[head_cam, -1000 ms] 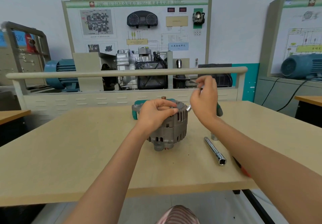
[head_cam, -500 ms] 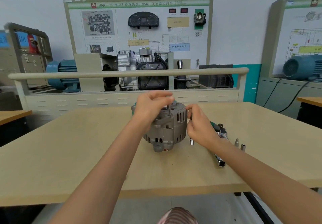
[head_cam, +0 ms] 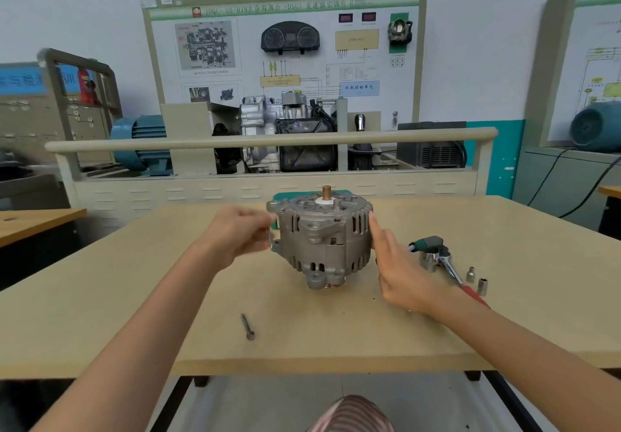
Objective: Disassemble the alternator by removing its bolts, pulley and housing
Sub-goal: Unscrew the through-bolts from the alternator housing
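alternator (head_cam: pixel 322 240) mid-table (head_cam: pixel 100 314), left hand (head_cam: pixel 235 233) at its left flank, right hand (head_cam: pixel 400 270) touching right flank, bolt (head_cam: pixel 247 326) lying in front-left, ratchet (head_cam: pixel 443 260) and sockets (head_cam: pixel 477 280) to the right

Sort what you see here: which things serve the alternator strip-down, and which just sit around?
Job:
grey cast-metal alternator
dark loose long bolt
red-handled ratchet wrench
two small steel sockets
left hand
right hand

Lying about:
blue electric motor
white wiring display board

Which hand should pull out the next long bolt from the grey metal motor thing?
Probably the left hand: its fingers already pinch what looks like a thin bolt at the grey metal alternator's left edge. The right hand only rests straight fingers against the other side, steadying it.
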The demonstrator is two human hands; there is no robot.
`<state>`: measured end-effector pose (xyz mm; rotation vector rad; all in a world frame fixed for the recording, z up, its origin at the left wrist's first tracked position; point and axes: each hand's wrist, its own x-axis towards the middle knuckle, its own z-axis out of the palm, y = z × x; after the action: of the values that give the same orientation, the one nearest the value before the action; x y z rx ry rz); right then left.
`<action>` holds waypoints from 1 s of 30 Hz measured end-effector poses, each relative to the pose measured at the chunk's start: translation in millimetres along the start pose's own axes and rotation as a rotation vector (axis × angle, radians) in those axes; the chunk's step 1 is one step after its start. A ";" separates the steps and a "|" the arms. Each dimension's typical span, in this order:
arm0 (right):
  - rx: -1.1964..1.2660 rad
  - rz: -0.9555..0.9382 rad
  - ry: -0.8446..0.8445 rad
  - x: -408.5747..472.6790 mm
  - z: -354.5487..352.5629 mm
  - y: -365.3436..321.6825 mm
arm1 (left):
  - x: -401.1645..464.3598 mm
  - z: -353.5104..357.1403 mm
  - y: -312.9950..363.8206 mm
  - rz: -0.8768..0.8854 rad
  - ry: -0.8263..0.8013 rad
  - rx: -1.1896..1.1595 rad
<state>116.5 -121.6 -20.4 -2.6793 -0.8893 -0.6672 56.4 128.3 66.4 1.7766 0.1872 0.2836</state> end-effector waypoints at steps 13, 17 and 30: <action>0.048 0.012 0.039 0.7 9.0 2.2 | -23.3 -18.5 -63.1 -0.263 -0.212 0.641; 0.048 0.019 0.032 0.6 9.1 1.8 | -19.2 -18.3 -68.6 -0.241 -0.197 0.662; 0.042 0.016 -0.006 1.8 9.9 4.0 | 39.0 -4.4 -84.2 0.049 0.005 0.735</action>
<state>123.6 -120.3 -28.4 -2.6499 -0.8730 -0.6304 94.7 162.0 -11.2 2.5102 0.2740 0.2726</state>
